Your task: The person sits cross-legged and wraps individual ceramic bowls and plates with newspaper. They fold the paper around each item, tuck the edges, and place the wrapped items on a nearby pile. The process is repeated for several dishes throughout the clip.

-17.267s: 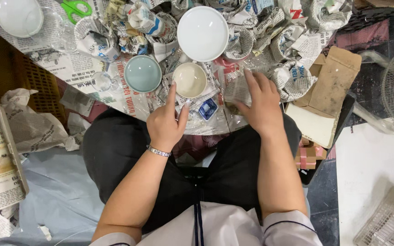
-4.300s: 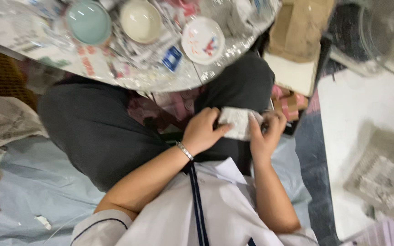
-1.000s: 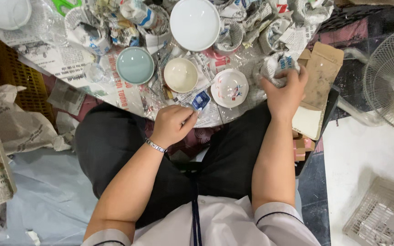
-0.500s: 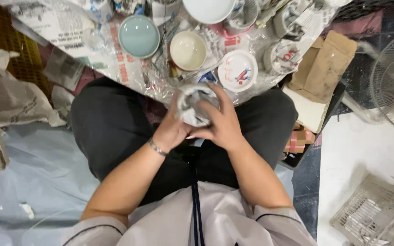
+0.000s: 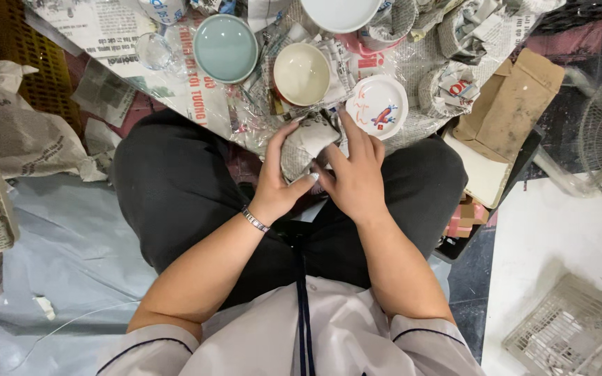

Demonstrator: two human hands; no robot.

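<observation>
Both my hands are closed around a newspaper-wrapped bundle point(image 5: 306, 143), held just above my lap at the near edge of the worktop point(image 5: 196, 104). My left hand point(image 5: 278, 182) cups it from the side and below, fingers curled over the crumpled paper, while my right hand point(image 5: 357, 177) presses flat against its other side with the fingers spread upward. A second ago my right hand was out at the far right of the worktop on a wrapped piece and my left rested idle near the edge; now the bundle sits between both palms, so the paper is ready to be worked loose. The wrapping is soft, creased newsprint, rounded as if over a small cup or bowl, though I cannot tell what is inside. Just beyond my fingertips lies a small white saucer point(image 5: 379, 106) with a red and blue painted figure, then a cream bowl point(image 5: 302, 74) and a pale green bowl point(image 5: 226, 48), all smooth glazed ware on newspaper sheets.
</observation>
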